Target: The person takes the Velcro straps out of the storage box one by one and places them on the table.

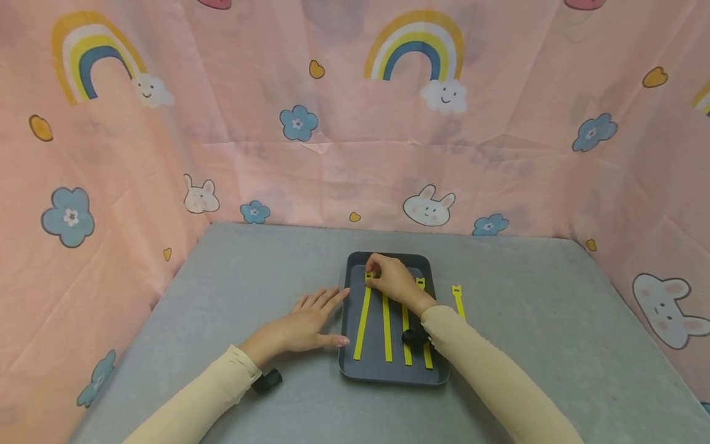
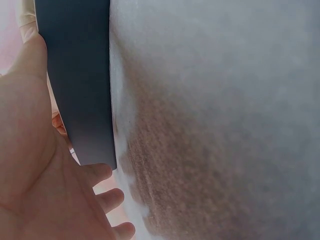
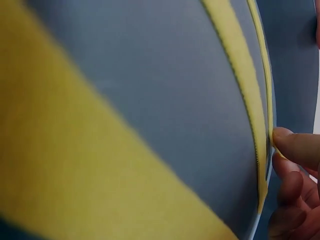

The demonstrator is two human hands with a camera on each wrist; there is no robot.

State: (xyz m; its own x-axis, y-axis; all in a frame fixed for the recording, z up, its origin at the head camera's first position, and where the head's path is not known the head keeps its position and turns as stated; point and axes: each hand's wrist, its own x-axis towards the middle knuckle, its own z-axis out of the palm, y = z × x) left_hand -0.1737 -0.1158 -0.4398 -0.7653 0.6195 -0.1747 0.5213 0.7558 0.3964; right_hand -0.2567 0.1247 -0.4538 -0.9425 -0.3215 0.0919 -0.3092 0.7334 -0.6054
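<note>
Pink fabric (image 1: 355, 166) hung behind the grey tabletop (image 1: 266, 265) and along both its sides, wrinkled throughout, with a crease running across the back. Its print showed rainbows (image 1: 415, 34) ending in smiling white clouds (image 1: 445, 95), blue flowers (image 1: 298, 123) with pale centres, small orange-yellow hearts (image 1: 317, 69) and white rabbit faces (image 1: 427, 206). At the right edge, another rainbow was partly cut off. The tabletop's surface looked matt and faintly mottled. Soft, fairly even light fell over the cloth.

long pale cream sleeves (image 1: 196, 398), wrinkled near cuffs (image 1: 244, 362); small black rounded camera (image 1: 267, 382) beside each cuff
</note>
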